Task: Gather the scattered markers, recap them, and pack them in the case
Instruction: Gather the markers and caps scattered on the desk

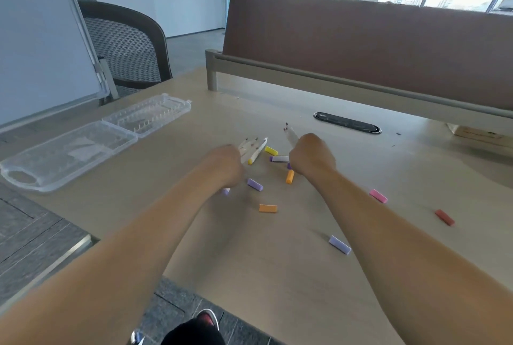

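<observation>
Head view: my left hand and right hand clench uncapped markers; orange cap lies beside the right, lengthwise toward me

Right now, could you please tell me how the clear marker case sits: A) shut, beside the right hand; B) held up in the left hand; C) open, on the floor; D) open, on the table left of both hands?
D: the clear case lies opened flat on the table, left of the left hand and the right hand, which each grip uncapped markers.
</observation>
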A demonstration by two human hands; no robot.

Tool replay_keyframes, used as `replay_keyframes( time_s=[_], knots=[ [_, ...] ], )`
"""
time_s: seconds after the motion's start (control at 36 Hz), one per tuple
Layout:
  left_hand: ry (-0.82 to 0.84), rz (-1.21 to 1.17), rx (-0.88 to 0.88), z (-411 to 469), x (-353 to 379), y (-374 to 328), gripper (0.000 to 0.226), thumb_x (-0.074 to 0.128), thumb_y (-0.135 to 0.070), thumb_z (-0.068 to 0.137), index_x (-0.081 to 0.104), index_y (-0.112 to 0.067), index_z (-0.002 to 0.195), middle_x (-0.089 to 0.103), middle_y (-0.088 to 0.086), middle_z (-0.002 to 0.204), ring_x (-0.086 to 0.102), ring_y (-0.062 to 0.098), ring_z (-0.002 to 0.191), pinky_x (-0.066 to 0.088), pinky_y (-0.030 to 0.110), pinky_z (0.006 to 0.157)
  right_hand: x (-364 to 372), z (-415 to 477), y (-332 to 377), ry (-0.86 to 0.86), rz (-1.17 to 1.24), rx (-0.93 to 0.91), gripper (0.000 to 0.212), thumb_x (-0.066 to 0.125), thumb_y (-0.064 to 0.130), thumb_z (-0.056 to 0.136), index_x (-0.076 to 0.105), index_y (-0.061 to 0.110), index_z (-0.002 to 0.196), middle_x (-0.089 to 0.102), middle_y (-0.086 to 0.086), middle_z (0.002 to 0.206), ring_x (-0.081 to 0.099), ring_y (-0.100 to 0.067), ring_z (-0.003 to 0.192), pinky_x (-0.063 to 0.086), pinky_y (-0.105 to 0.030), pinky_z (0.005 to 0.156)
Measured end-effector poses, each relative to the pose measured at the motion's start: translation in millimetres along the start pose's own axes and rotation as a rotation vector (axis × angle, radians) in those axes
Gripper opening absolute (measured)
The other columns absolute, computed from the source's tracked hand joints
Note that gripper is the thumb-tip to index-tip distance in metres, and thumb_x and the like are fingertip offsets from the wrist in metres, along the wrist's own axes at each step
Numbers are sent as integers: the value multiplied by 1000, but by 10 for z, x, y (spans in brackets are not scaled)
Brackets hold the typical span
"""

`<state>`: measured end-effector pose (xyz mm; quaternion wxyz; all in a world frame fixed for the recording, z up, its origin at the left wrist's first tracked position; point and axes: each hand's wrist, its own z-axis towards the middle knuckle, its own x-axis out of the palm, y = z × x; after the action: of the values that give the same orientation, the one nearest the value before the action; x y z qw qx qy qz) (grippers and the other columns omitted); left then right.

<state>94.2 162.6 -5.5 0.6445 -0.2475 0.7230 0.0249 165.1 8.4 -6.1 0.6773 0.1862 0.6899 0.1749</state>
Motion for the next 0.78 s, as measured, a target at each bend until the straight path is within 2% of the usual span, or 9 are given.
replay_keyframes(
  time_s=[0.14, 0.22, 0.28, 0.33, 0.44, 0.61, 0.67, 0.69, 0.78],
  knots=[
    [-63, -110, 40, 250, -32, -136, 16, 45, -16, 90, 56, -7, 97, 66, 9, 67, 68, 26, 64, 41, 27, 55, 9, 159, 72, 46, -67, 23, 19, 63, 3, 80, 50, 11, 68, 53, -4, 69, 49, -18, 58, 33, -24, 49],
    [-84, -103, 82, 366, -10, -213, 6, 46, -19, 92, 49, -15, 97, 65, 7, 91, 65, 30, 82, 43, 31, 70, 21, 234, 82, 79, -104, 55, 17, 64, 4, 78, 52, 11, 68, 53, -4, 70, 51, -19, 60, 39, -25, 54],
    [-125, -61, 84, 460, 24, -249, 10, 50, -15, 90, 54, -15, 99, 65, 8, 102, 60, 30, 86, 44, 32, 73, 37, 280, 68, 84, -118, 67, 18, 68, 8, 78, 53, 12, 69, 53, -4, 71, 51, -20, 61, 42, -27, 59],
    [-143, -38, 78, 525, 58, -293, 14, 53, -13, 89, 57, -11, 102, 64, 9, 100, 58, 29, 85, 45, 32, 73, 65, 320, 46, 60, -121, 55, 19, 69, 11, 78, 54, 14, 68, 54, -3, 69, 51, -19, 60, 39, -25, 54],
    [-169, 9, 82, 602, 94, -382, 23, 53, -9, 89, 60, -10, 111, 65, 11, 109, 62, 32, 100, 46, 34, 78, 123, 364, 12, 10, -137, 23, 20, 69, 17, 80, 53, 17, 68, 53, -1, 69, 55, -22, 68, 29, -23, 48],
    [-118, 46, 72, 674, 146, -443, 14, 58, -14, 89, 62, -13, 102, 66, 8, 107, 62, 29, 96, 43, 31, 75, 136, 410, -31, 14, -134, 25, 25, 68, 21, 85, 49, 19, 69, 49, 1, 70, 53, -23, 73, 32, -25, 54],
    [-98, 39, 52, 690, 139, -454, 4, 58, -12, 88, 57, -13, 84, 66, 8, 96, 63, 29, 94, 43, 31, 74, 135, 402, -30, 22, -121, 42, 23, 67, 17, 84, 50, 18, 69, 52, 1, 72, 56, -22, 74, 32, -24, 52],
    [-84, 37, 41, 703, 129, -466, 12, 57, -10, 87, 53, -13, 77, 64, 6, 87, 63, 28, 89, 43, 31, 73, 129, 397, -27, 31, -108, 51, 21, 67, 15, 82, 51, 18, 69, 54, 1, 72, 58, -22, 74, 33, -23, 51],
    [-47, 49, 20, 702, 96, -486, 13, 56, -2, 81, 53, -11, 73, 58, 3, 65, 59, 22, 68, 44, 30, 72, 91, 381, -5, 77, -60, 76, 19, 64, 4, 81, 54, 15, 69, 60, -1, 68, 64, -17, 64, 34, -20, 46]
  ],
)
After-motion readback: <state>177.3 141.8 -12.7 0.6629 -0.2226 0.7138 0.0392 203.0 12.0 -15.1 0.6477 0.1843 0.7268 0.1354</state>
